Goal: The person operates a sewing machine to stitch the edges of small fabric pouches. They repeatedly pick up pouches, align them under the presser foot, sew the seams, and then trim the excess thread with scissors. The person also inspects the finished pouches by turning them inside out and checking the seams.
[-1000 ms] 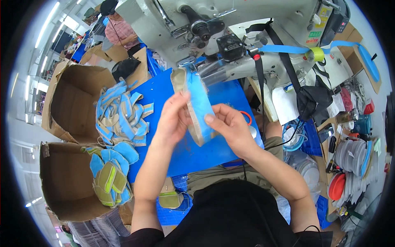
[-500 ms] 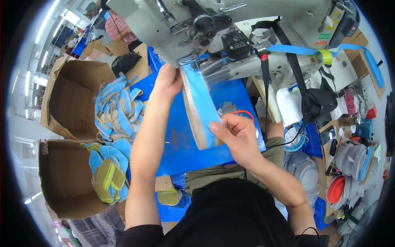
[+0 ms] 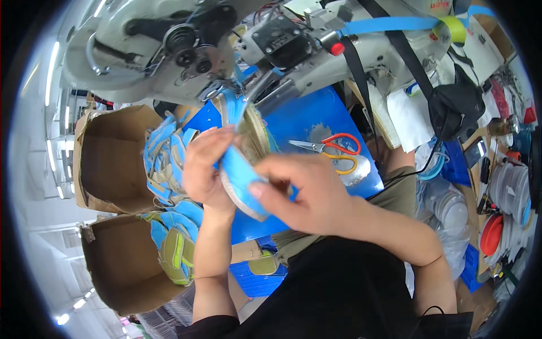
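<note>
My left hand (image 3: 209, 168) has its fingers curled around a blue fabric strip (image 3: 240, 172) with a beige edge, below the head of a sewing machine (image 3: 186, 53). My right hand (image 3: 307, 189), somewhat blurred, pinches the same strip from the right, thumb on its blue face. The strip's upper part reaches up to the machine's needle area. Behind the strip an olive fabric piece (image 3: 254, 133) shows partly; its lower part is hidden by my hands. On the blue table right of my hands lie scissors (image 3: 327, 148) with one red and one yellow handle.
Two open cardboard boxes (image 3: 121, 127) stand on the left, beside a heap of blue-beige strips (image 3: 164, 155) and olive-blue fabric pieces (image 3: 176, 254). A blue tape (image 3: 389, 25) runs through a yellow-green roller. A black pouch (image 3: 456, 107) hangs at the right; plastic lids (image 3: 511, 181) are stacked beyond.
My hands have come together on the strip, which is now bent. The olive piece has come into view behind it and the scissors are uncovered. The whole view has shifted.
</note>
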